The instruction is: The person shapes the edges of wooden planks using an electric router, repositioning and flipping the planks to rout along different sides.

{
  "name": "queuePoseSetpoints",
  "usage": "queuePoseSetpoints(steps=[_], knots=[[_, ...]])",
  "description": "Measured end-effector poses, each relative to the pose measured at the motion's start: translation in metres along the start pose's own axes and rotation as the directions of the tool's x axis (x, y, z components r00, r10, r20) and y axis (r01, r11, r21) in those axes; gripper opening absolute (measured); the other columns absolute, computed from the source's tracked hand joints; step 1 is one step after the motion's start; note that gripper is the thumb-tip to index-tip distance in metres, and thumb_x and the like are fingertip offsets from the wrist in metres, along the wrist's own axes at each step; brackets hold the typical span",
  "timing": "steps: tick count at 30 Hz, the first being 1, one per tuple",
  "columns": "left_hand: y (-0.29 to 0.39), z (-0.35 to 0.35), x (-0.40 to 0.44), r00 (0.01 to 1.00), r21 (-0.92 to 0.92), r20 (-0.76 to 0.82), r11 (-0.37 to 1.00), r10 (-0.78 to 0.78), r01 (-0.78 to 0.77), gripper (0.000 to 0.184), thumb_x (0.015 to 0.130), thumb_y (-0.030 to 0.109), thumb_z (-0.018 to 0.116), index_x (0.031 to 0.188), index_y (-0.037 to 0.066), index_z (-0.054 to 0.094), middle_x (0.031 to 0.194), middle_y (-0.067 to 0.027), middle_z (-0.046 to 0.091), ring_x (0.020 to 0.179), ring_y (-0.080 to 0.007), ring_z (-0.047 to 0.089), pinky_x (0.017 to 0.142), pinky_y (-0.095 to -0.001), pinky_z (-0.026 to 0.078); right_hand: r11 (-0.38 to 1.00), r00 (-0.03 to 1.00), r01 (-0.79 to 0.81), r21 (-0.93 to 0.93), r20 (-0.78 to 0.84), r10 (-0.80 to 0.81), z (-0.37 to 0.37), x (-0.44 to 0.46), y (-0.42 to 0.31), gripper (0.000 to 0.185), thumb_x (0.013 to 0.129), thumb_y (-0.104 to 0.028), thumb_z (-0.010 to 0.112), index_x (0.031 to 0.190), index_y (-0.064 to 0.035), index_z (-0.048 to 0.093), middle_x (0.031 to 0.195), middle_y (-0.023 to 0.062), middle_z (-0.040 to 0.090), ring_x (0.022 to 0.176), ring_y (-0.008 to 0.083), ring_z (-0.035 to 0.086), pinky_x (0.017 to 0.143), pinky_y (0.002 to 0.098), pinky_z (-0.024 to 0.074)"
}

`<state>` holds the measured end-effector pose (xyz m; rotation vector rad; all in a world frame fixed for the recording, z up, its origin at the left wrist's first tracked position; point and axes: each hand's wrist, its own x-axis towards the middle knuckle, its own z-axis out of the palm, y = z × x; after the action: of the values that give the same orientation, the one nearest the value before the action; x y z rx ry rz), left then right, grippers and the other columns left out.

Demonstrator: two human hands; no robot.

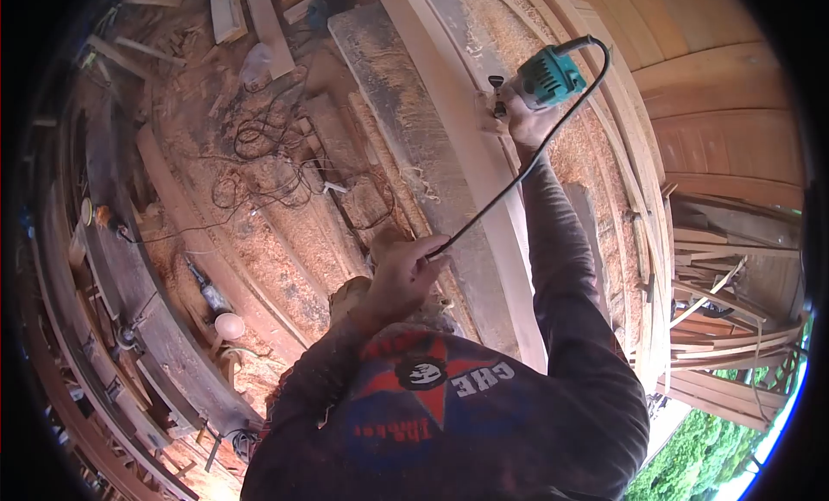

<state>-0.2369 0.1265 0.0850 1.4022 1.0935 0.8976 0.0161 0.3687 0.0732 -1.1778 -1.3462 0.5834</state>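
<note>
My right hand (528, 121) is wrapped round the lower body of a teal trim router (550, 76), which stands on a long pale plank (471, 147). A dark knob sticks out on the router's left side; its bit is hidden. From the router's top a black power cord (527, 171) loops down to my left hand (404, 281). There the cord is pinched between thumb and fingers, in front of my chest and left of the plank. Under the plank lies a wide, dusty board (393, 86).
Sawdust and shavings cover the floor, with a tangled cable (263, 151) on it. Dark timbers (164, 328) line the left side, near a grinder-like tool (207, 289). Curved wooden strips (635, 155) and stacked wood (734, 320) stand at the right.
</note>
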Motion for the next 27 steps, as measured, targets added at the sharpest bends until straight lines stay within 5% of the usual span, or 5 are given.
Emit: queuePoseSetpoints(steps=[9,18,21,23,27], knots=[[-0.028,0.006,0.027,0.986,-0.271,0.052,0.948,-0.159,0.168,0.028,0.1,0.016,0.067,0.118,-0.006,0.07,0.098,-0.0164,0.076,0.08,-0.0187,0.071,0.073,-0.032,0.056,0.997,0.998,-0.028,-0.068,0.056,0.031,-0.017,-0.014,-0.02,0.019,0.074,-0.007,0.082,0.089,-0.0034,0.07,0.085,0.0028,0.072,0.078,0.0157,0.068,0.071,0.0329,0.0552],[-0.045,0.08,0.012,0.954,-0.022,0.266,0.989,-0.137,0.148,0.024,0.096,0.014,0.073,0.115,-0.002,0.071,0.097,-0.0164,0.075,0.084,-0.0204,0.073,0.073,-0.0319,0.056,0.995,0.986,0.063,-0.076,0.159,-0.051,-0.127,-0.127,-0.047,0.017,0.078,0.0,0.076,0.084,-0.0023,0.061,0.078,0.0036,0.061,0.077,0.0198,0.062,0.083,0.0387,0.0536],[-0.048,0.131,-0.009,0.919,0.104,0.376,0.991,-0.118,0.085,0.029,0.089,0.015,0.082,0.112,0.001,0.071,0.099,-0.0183,0.073,0.086,-0.0237,0.073,0.075,-0.0342,0.056,0.989,0.972,-0.077,-0.123,0.213,0.102,-0.189,-0.193,-0.062,0.026,0.081,-0.005,0.08,0.101,-0.0031,0.064,0.098,0.0059,0.064,0.091,0.0203,0.063,0.09,0.0372,0.0519],[-0.044,0.163,-0.028,0.938,0.281,0.327,0.937,0.111,-0.209,0.032,0.085,0.017,0.086,0.106,0.001,0.069,0.096,-0.0146,0.07,0.085,-0.0239,0.07,0.072,-0.0353,0.056,0.976,0.966,-0.173,-0.13,0.17,0.194,-0.231,-0.248,-0.072,0.045,0.082,-0.004,0.08,0.12,-0.0036,0.057,0.113,0.0084,0.063,0.098,0.0196,0.063,0.092,0.0364,0.0522],[-0.02,0.241,-0.086,0.974,0.106,0.215,0.993,-0.072,0.05,0.026,0.084,0.011,0.085,0.098,0.003,0.065,0.088,-0.0124,0.064,0.078,-0.0296,0.067,0.07,-0.0402,0.055,0.938,0.934,-0.346,0.018,0.1,0.342,-0.321,-0.356,-0.096,0.066,0.077,0.0,0.084,0.132,-0.0073,0.048,0.124,0.0151,0.059,0.111,0.0227,0.061,0.097,0.0358,0.0527]])
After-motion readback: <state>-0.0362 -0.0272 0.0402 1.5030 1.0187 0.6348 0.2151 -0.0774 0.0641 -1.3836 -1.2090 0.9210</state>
